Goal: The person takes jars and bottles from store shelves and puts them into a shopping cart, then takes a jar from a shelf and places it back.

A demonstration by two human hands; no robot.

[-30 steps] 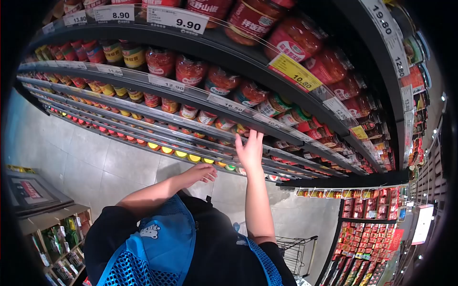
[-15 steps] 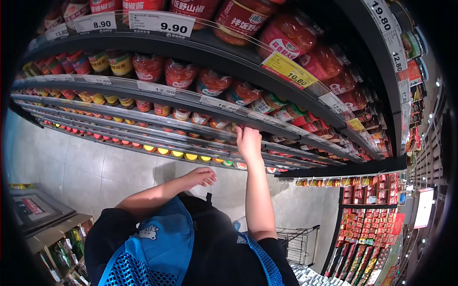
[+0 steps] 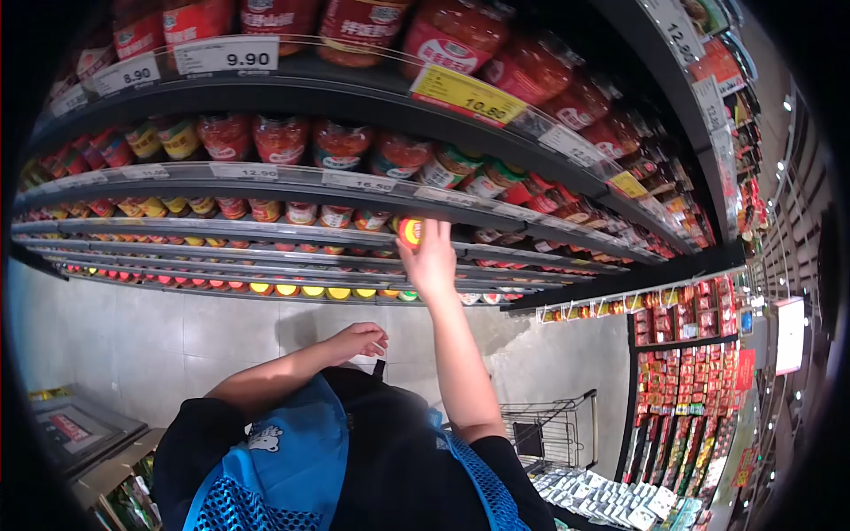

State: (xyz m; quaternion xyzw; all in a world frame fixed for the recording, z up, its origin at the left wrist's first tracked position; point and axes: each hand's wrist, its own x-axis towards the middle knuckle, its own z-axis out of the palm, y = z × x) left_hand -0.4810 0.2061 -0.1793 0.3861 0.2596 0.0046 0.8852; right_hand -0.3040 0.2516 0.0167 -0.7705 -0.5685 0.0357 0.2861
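Note:
My right hand [image 3: 430,263] is at a lower shelf, its fingers wrapped round a jar with a red and yellow lid [image 3: 411,232]. The jar sits at the shelf's front edge, under the price rail [image 3: 372,182]. Most of the jar's body is hidden by the hand and fingers. My left hand [image 3: 356,341] hangs in front of my body over the floor, fingers curled together, away from the shelves; its palm side is partly hidden, and no object shows in it.
Long shelves of red sauce jars [image 3: 280,139] curve across the top and left. A wire cart [image 3: 558,434] stands at lower right, near stacked white packets [image 3: 611,500]. Red packets fill a rack [image 3: 682,380] on the right. A wooden crate [image 3: 115,473] is at lower left.
My right hand has turned and moved slightly left, and a lidded jar now shows in its fingers. My left hand's fingers have curled more. The view has shifted along the shelves.

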